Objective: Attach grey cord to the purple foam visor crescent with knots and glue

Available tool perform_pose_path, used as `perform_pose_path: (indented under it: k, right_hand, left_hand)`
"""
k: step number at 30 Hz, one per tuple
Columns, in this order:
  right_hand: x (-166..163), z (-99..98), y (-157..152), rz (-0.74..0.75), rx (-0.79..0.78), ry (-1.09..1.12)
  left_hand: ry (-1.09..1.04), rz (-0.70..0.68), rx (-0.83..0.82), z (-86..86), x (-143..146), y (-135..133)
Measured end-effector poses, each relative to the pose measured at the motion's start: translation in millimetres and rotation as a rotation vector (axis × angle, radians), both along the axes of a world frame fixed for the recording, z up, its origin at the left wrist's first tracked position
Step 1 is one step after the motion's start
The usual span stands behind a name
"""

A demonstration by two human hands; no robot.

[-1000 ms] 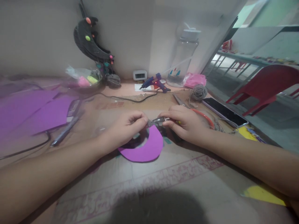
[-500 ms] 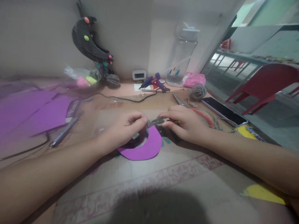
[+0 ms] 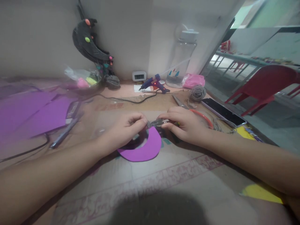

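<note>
My left hand (image 3: 125, 128) is pinched closed on something small that I cannot make out, right at the tip of a pair of small metal pliers (image 3: 157, 122). My right hand (image 3: 185, 123) is closed around the pliers' handles. Both hands meet just above a purple crescent-shaped foam piece (image 3: 145, 149) lying on the brown cardboard work surface (image 3: 164, 175).
A blue glue gun (image 3: 153, 83), small clock (image 3: 139, 75), water bottle (image 3: 181, 57), pink bag (image 3: 193, 80), twine ball (image 3: 198, 92), scissors (image 3: 179, 101) and phone (image 3: 222, 111) lie behind. Purple foam sheets (image 3: 35, 114) spread left. A red chair (image 3: 264, 86) stands right. Yellow scrap (image 3: 261, 193) lies near.
Almost nothing has changed; the view has drifted slightly and both hands stay pinched together over the purple piece.
</note>
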State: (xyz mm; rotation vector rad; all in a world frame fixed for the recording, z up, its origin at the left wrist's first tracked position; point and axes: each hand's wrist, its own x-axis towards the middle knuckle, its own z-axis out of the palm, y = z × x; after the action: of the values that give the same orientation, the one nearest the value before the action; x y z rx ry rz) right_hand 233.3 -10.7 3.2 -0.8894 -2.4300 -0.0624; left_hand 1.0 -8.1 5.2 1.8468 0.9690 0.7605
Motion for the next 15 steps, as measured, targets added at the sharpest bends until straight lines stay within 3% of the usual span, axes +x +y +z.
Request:
perform_pose_path:
  k: [15]
  right_hand:
    - [-0.8, 0.1, 1.4, 0.014, -0.053, -0.011]
  left_hand:
    - [0.004, -0.002, -0.038, -1.2, -1.7, 1.5]
